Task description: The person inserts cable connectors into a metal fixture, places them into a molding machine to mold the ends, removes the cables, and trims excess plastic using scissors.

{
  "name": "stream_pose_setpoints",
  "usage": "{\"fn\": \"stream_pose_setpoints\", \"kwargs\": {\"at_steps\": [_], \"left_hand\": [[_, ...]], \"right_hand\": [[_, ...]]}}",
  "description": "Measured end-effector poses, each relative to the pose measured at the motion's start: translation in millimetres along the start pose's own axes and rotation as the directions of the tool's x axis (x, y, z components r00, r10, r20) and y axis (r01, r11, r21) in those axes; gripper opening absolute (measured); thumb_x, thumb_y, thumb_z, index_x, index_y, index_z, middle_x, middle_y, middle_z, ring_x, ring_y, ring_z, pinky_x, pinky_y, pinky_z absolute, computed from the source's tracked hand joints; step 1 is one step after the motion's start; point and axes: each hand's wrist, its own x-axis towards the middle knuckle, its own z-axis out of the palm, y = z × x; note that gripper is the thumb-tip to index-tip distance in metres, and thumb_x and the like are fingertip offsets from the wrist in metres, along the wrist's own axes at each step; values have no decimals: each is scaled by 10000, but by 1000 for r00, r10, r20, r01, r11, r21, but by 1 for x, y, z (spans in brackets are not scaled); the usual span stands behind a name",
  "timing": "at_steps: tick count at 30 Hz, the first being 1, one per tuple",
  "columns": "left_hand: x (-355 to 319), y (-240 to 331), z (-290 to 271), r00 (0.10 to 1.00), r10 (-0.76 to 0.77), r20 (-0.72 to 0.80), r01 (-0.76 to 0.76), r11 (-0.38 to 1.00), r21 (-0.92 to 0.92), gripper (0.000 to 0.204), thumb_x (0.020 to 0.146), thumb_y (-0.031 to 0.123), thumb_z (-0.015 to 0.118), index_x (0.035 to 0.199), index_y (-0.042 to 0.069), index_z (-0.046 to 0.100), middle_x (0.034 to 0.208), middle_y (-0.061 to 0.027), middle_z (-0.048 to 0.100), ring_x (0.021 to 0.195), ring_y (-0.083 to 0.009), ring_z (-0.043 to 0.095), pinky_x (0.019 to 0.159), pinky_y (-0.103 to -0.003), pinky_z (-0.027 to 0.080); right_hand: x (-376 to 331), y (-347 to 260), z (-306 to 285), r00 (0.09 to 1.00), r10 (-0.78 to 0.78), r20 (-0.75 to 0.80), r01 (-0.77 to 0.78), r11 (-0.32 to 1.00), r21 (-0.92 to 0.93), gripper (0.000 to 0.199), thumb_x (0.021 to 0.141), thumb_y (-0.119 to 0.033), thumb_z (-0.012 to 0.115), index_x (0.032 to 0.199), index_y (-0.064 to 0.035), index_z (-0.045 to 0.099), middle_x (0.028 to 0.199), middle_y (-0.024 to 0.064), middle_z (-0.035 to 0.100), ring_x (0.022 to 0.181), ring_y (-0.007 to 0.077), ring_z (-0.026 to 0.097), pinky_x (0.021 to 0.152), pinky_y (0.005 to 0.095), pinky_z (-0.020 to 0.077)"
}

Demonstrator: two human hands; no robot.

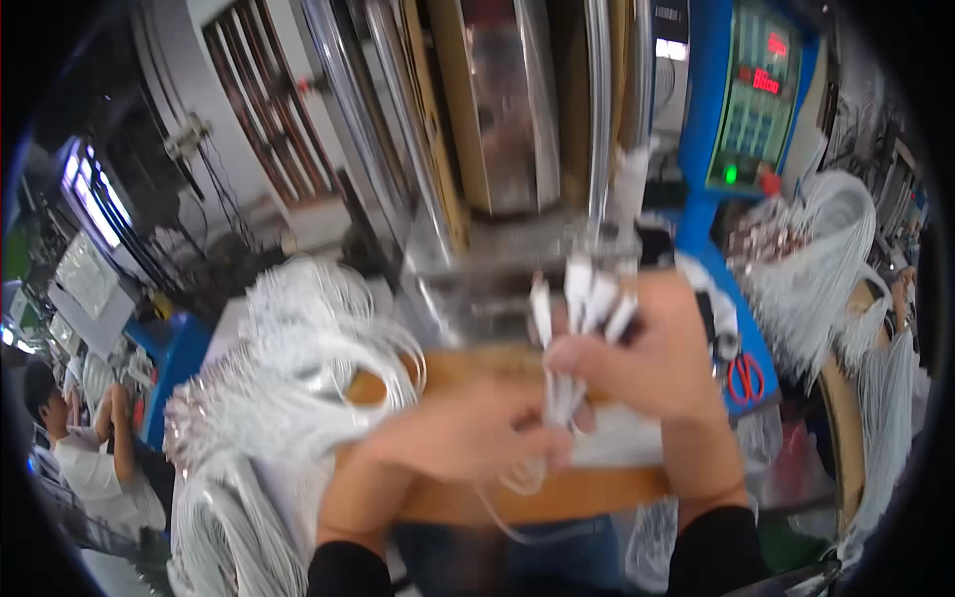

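Note:
My right hand (652,348) is closed round a small bunch of white cables (563,396), thumb across the front. Their thick white connector ends (594,298) fan upward out of the grip. Lower on the same bunch, the fingers of my left hand (468,433) close on the cables. Motion smears both hands, so the exact finger contact is blurred. Thin cable hangs in a loop below them, over an orange-brown work surface (438,497). Beyond my hands stands a press-like machine with a metal base (468,303).
Coiled white cables (308,358) pile up on the left, with more bundles (826,269) at the right. Red-handled scissors (745,379) lie on a blue surface near a blue control panel (756,104) with lit red digits. A person (85,448) sits far left.

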Motion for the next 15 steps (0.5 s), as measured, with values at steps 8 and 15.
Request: {"fn": "stream_pose_setpoints", "kwargs": {"at_steps": [8,15], "left_hand": [[-126,-88,-113,286,-454,-844,704,697,-136,441,898,380,610,1012,-45,627,801,-139,667,752,-203,674,683,-299,535],[-95,-112,43,978,1,-208,147,705,694,658,671,161,761,1251,-7,502,1275,-209,490,1212,-361,461,1022,-440,380]], "right_hand": [[-49,108,-57,985,89,149,75,554,-829,362,780,-253,701,1071,-43,657,869,130,641,785,275,609,723,373,485],[-59,130,-16,916,222,335,171,540,-824,518,796,-356,691,1120,37,596,1145,253,598,1069,405,552,934,446,427]]}}
